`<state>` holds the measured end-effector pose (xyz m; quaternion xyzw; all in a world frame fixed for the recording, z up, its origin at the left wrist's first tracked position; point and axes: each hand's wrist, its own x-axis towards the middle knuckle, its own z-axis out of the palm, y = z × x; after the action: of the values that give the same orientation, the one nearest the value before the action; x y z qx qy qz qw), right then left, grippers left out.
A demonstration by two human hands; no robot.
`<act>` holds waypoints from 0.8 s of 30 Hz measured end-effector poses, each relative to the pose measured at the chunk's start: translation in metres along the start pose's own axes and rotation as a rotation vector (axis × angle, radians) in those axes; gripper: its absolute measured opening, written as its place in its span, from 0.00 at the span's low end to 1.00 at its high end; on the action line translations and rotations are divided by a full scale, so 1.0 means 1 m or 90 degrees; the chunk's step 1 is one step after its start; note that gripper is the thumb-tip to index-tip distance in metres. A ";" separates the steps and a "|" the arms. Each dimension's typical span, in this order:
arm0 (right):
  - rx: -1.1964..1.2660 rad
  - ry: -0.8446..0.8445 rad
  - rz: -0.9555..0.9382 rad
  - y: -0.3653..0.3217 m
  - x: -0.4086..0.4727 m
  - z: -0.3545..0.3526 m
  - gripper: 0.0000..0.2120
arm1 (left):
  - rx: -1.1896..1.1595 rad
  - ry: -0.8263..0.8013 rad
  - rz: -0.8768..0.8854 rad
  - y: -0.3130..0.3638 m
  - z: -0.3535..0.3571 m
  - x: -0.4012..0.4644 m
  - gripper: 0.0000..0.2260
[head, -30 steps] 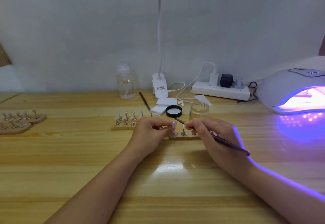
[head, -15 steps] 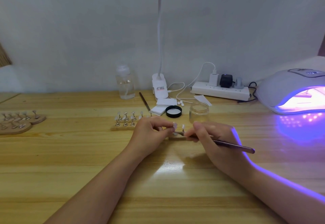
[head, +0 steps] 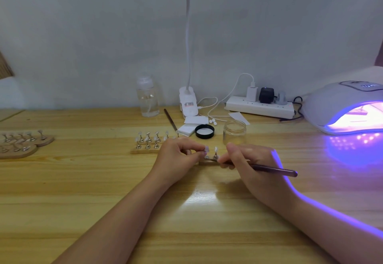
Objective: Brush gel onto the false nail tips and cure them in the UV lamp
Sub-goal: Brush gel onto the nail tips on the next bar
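On the wooden table a small wooden stand [head: 208,162] carries false nail tips on metal holders [head: 215,153]. My left hand [head: 178,155] pinches one nail tip holder [head: 206,150] at the stand's left end. My right hand [head: 251,164] grips a dark gel brush [head: 273,170], its tip lying low by the holders' bases. An open clear gel jar [head: 234,132] stands just behind, its black lid [head: 204,131] beside it. The UV lamp [head: 348,106] glows purple at the right.
A second stand with several nail tips [head: 148,142] sits left of my hands, and two more stands [head: 22,143] lie at the far left. Behind are a clear bottle [head: 147,97], a spare brush [head: 171,120], white pads [head: 192,124], a desk lamp base [head: 188,103] and a power strip [head: 260,108].
The brush has dropped from the raised nail tip to the base of the holders, its handle now flatter. My right hand moved slightly right. My left hand keeps its pinch.
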<state>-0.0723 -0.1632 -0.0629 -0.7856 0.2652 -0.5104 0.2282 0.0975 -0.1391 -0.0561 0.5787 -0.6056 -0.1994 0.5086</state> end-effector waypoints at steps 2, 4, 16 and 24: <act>-0.005 0.013 -0.018 0.000 0.000 0.000 0.18 | -0.002 -0.002 0.001 0.000 0.000 0.000 0.05; -0.040 0.022 -0.039 -0.001 0.001 -0.001 0.17 | -0.003 -0.003 0.003 -0.001 0.000 0.000 0.06; 0.019 -0.007 0.031 -0.003 -0.001 -0.002 0.17 | -0.043 -0.001 -0.007 -0.001 0.000 0.001 0.06; 0.028 0.001 0.030 -0.005 0.001 -0.003 0.17 | -0.080 -0.003 -0.048 0.000 0.000 0.000 0.06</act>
<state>-0.0735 -0.1601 -0.0584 -0.7734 0.2727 -0.5114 0.2568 0.0972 -0.1395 -0.0558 0.5674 -0.5709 -0.2575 0.5346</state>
